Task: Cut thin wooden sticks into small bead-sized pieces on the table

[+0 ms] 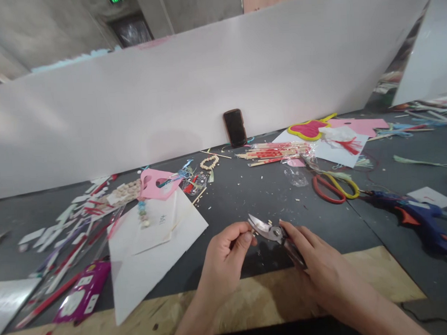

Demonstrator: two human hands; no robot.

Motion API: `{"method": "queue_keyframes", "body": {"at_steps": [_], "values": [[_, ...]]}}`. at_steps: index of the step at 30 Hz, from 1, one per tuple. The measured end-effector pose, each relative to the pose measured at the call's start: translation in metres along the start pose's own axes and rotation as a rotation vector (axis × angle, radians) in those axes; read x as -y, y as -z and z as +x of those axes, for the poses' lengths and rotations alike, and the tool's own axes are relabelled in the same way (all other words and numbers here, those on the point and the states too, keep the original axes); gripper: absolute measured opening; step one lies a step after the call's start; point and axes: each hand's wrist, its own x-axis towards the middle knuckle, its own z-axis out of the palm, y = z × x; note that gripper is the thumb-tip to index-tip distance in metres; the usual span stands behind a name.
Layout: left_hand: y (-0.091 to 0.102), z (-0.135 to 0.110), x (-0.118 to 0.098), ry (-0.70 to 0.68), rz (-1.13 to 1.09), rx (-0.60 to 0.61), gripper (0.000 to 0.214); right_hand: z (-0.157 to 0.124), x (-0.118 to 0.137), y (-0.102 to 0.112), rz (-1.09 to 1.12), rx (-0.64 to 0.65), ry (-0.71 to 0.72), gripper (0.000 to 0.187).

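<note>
In my right hand (314, 259) is a pair of pruning shears (269, 231), its handles wrapped by my fingers and its blades pointing left. My left hand (230, 250) is pinched closed at the blade tips, on a small pale piece (254, 232) mostly hidden by the fingertips; its kind is too small to make out. Tiny pale cut bits lie on the dark table around the blades. Beyond the hands, a heart-shaped ring of pale pieces (209, 162) with a tassel lies on the table.
Red-handled scissors (329, 189) and a blue glue gun (416, 219) lie to the right. Wrapped sticks (274, 152) lie at the back near a phone (235, 128) leaning on the white partition (191, 90). White sheets (139, 268), a pink cutout (160, 184) and colored strips cover the left.
</note>
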Motion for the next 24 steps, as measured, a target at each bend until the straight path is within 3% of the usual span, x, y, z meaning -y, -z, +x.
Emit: {"method": "queue_keyframes", "body": {"at_steps": [6, 14, 24], "values": [[-0.0005, 0.0004, 0.0027, -0.005, -0.061, 0.033, 0.017, 0.0015, 0.0014, 0.0034, -0.044, 0.005, 0.012, 0.083], [0.0008, 0.0012, -0.0010, -0.021, 0.065, -0.029, 0.026, 0.0052, 0.0037, 0.0085, -0.125, -0.001, 0.038, 0.091], [0.0008, 0.0030, -0.0062, 0.003, 0.052, 0.029, 0.026, 0.0056, 0.0023, 0.0025, -0.063, 0.038, 0.016, 0.074]]}}
